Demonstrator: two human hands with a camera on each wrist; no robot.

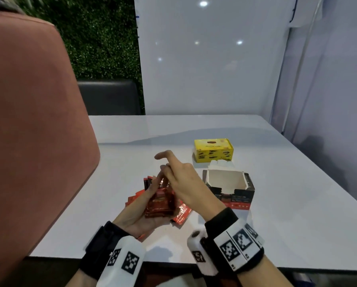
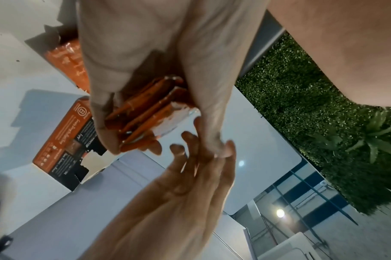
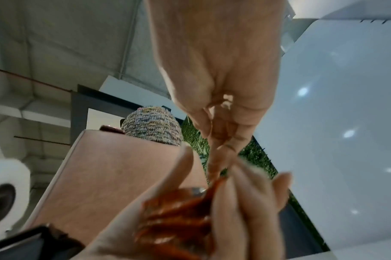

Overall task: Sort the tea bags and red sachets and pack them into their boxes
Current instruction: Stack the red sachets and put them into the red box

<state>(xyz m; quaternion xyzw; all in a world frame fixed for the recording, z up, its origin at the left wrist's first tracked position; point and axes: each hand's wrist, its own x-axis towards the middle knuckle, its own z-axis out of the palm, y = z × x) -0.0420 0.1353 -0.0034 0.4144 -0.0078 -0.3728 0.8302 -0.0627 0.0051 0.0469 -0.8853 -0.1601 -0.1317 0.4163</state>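
My left hand [image 1: 141, 216] grips a thick stack of red sachets [image 1: 161, 204] just above the table, fingers and thumb curled round its sides [image 2: 150, 114]. My right hand [image 1: 179, 179] hovers over the stack. Its fingers are fairly straight, the index finger is raised, and the other fingertips [image 3: 221, 146] touch the stack's top edge [image 3: 215, 183]. More red sachets [image 1: 181, 215] lie loose on the table under my hands. The black and red box [image 1: 231, 191] stands open to the right, and its inside looks empty. Behind it stands the yellow tea box [image 1: 213, 150], closed.
A pink chair back [image 1: 34, 131] fills the left side, close to the table's left edge. The white table [image 1: 287, 204] ends at a glossy wall panel behind and to the right. No tea bags are in view.
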